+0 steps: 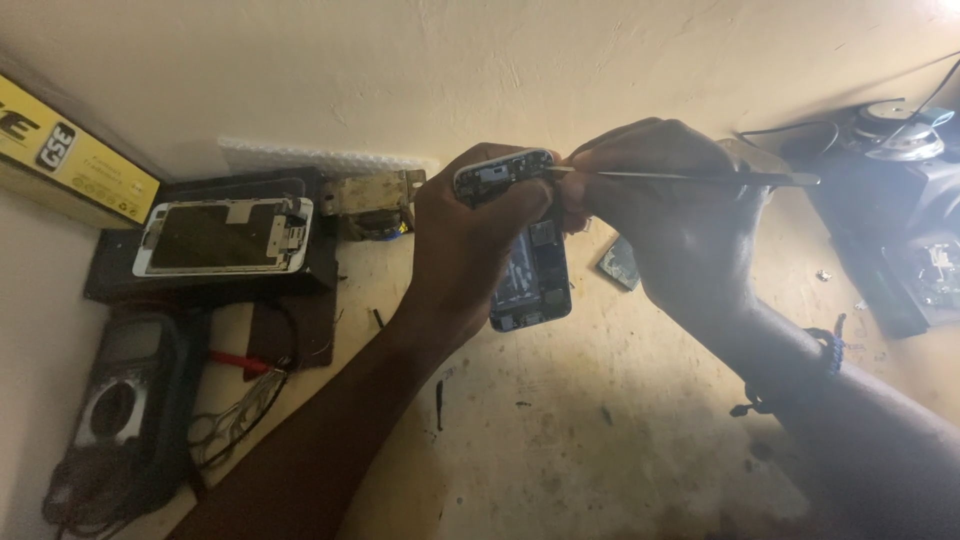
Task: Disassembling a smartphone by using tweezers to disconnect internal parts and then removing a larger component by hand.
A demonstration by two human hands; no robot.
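My left hand (465,245) grips an opened phone body (535,275), held up above the bench with its circuit boards facing me. My right hand (670,215) pinches thin metal tweezers (690,177) that lie nearly level, tips at the phone's top edge near its white rim (500,165). A dark cord bracelet (825,350) circles my right wrist.
A detached phone screen (225,235) lies on a black box (200,280) at left. A multimeter (125,400) with leads sits at the lower left, scissors (235,415) beside it. A small chip-like part (620,263) lies on the worn bench. Dark equipment (915,240) fills the right.
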